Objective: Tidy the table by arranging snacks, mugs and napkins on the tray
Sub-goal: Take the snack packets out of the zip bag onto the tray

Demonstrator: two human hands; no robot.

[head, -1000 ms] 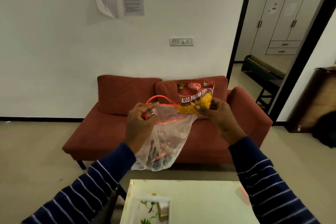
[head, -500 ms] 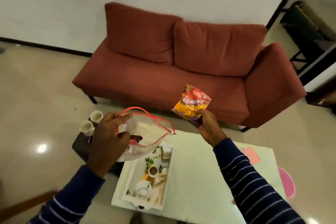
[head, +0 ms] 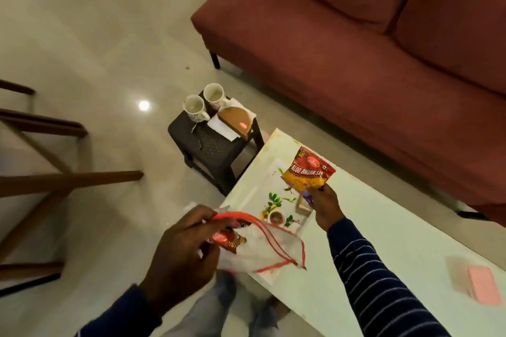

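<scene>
While the right hand (head: 324, 204) pinches the snack packet (head: 308, 172) by its lower edge, fingers clamped on it, the packet hangs over the far end of the tray (head: 247, 189), w/ its printed face up. Left hand (head: 182, 252) is curled round the mouth of a clear plastic bag (head: 262, 250) w/ red trim, holding it over the tray's near end; another red wrapper (head: 228, 239) shows inside the bag. Tray sits at the left end of the pale bench (head: 397, 232), leaf-and-cup print on its floor. Pink napkins (head: 483, 284) lie at the bench's right side, well apart from the tray. Off the bench, a dark stool (head: 210, 145) carries two white mugs (head: 204, 102), touching or nearly so, beside a brown holder (head: 235, 120) on white paper. Red sofa (head: 369, 49) behind.
</scene>
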